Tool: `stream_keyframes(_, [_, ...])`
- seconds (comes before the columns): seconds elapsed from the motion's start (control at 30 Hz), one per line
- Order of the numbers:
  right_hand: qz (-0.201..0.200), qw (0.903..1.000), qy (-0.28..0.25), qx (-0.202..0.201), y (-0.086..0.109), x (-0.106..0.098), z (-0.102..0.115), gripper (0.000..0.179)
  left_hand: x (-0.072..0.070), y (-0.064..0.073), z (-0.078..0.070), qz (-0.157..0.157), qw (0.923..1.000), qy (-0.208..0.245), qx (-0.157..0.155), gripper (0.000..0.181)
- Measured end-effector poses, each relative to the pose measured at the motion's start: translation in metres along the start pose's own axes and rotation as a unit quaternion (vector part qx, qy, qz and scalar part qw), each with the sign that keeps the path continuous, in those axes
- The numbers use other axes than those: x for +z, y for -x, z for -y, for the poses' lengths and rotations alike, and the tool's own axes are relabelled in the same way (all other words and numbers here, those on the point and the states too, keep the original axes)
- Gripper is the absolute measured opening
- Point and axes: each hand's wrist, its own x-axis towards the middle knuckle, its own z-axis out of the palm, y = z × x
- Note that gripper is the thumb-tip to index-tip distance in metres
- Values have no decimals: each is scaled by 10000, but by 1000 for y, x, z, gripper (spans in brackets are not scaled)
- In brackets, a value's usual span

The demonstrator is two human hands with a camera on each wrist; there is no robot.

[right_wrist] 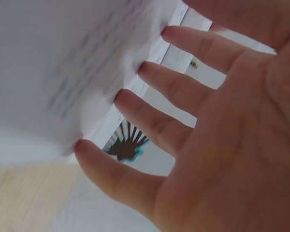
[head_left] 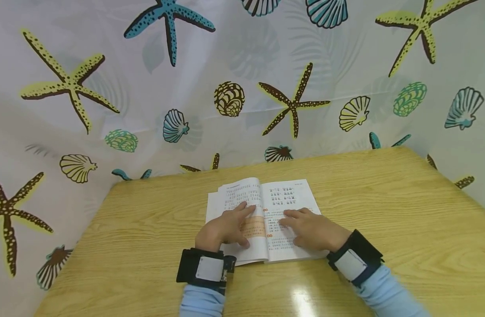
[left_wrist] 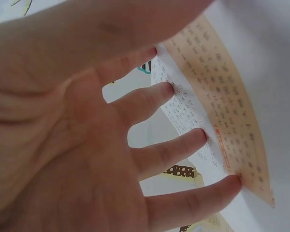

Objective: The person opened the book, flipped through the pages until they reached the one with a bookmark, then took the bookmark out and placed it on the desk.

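An open book (head_left: pixel 284 191) lies on the wooden table, its pages printed with small text and an orange-tinted band on the left page. My left hand (head_left: pixel 229 224) rests on the left page, fingers spread. In the left wrist view, the fingertips of the left hand (left_wrist: pixel 87 145) touch the page (left_wrist: pixel 227 96) around the orange band. On the right page lies my right hand (head_left: pixel 315 228), its fingers reaching toward the middle of the book. The right wrist view shows the right hand (right_wrist: pixel 222 125) with straight, spread fingertips against the white page (right_wrist: pixel 87 87).
The light wooden table (head_left: pixel 147 233) extends on all sides of the book. Behind it hangs a white cloth (head_left: pixel 234 53) printed with starfish and shells. Black straps (head_left: pixel 204 269) with pale plates circle both wrists, above light blue sleeves.
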Motion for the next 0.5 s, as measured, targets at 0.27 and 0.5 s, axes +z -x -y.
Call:
stream_keyframes(0.27, [218, 9971, -324, 648, 6, -11, -36, 52, 1, 0, -1, -15, 10000, 42, -44, 96])
stream_keyframes(0.5, [206, 9961, -459, 726, 10, -14, -49, 55, 0, 0, -2, 18, 10000, -49, -64, 96])
